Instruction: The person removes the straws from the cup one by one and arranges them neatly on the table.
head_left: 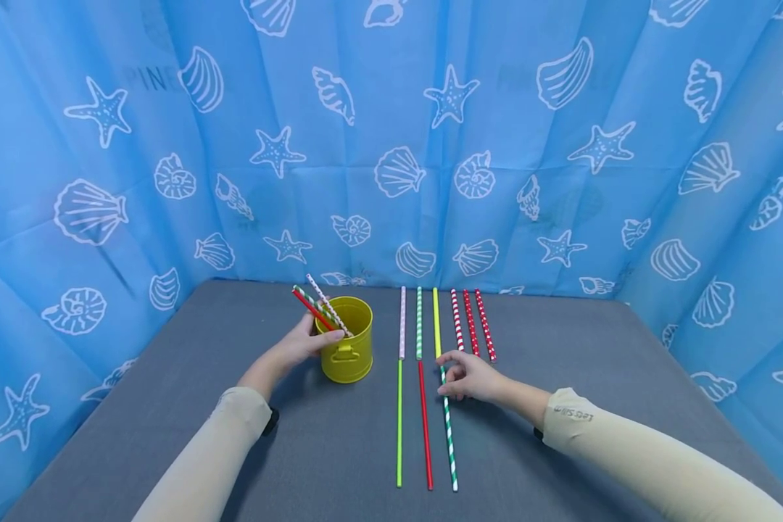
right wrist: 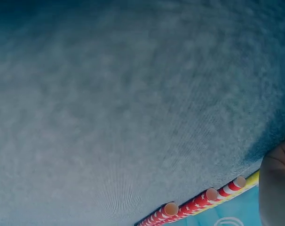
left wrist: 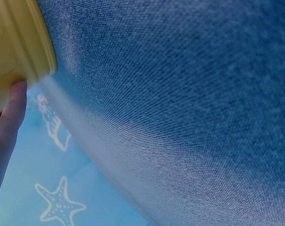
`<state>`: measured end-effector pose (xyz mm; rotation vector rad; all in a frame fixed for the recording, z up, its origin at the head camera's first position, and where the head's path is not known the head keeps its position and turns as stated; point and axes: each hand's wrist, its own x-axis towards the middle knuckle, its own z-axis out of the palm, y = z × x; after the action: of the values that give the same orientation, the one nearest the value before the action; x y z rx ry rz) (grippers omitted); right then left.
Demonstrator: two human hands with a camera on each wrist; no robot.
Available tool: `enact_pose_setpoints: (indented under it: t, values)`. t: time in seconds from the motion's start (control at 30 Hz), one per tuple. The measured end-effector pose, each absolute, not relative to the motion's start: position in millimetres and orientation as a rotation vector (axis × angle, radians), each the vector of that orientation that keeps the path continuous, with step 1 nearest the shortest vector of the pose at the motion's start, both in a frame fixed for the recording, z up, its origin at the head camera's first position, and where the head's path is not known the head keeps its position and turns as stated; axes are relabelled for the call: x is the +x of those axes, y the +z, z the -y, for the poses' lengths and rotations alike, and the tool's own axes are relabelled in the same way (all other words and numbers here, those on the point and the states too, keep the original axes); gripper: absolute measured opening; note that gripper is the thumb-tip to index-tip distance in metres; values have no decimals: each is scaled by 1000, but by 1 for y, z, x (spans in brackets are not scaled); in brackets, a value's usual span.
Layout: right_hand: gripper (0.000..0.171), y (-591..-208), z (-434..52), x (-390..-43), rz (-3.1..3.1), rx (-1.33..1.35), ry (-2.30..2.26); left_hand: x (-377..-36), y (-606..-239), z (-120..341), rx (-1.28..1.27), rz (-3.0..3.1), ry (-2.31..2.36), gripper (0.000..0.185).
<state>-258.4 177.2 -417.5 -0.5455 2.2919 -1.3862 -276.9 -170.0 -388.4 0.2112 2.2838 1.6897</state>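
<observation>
My left hand [head_left: 300,342] grips the left side of a yellow metal bucket [head_left: 349,355], its thumb at the rim; the fingers behind are mostly hidden. Several paper straws [head_left: 326,308], red, green striped and white patterned, lean leftward inside. In the left wrist view one finger rests along the bucket [left wrist: 20,42]. My right hand [head_left: 470,377] bends over the upper end of a green-and-white striped straw [head_left: 449,435], thumb and index fingertips apart. That straw lies end to end with a yellow straw [head_left: 436,319]. Whether the fingertips touch the straws I cannot tell.
Left of the striped straw lie a red straw [head_left: 425,428] below a pale green striped one [head_left: 419,322], and a lime green straw [head_left: 399,424] below a pale pink one [head_left: 402,322]. Three red-and-white straws [head_left: 471,322] lie to the right. A blue shell-print curtain [head_left: 391,145] surrounds the grey table [head_left: 561,333].
</observation>
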Motion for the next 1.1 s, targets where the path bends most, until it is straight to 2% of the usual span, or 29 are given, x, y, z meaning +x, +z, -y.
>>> enact_pose_setpoints:
  t: [0.5,0.83,1.1]
  values:
    - [48,-423,-177,-261,-2308,-632,-1278,-278,-392,168,208,-2307,1687,85]
    - [68,-421,-193,-250,-2312,-777,-1156,-277,-392,167,219,-2290,1699,86]
    - [73,-422,-189,-247,-2394,-861,-1029,-276,-390,168,237,-2295,1697,86]
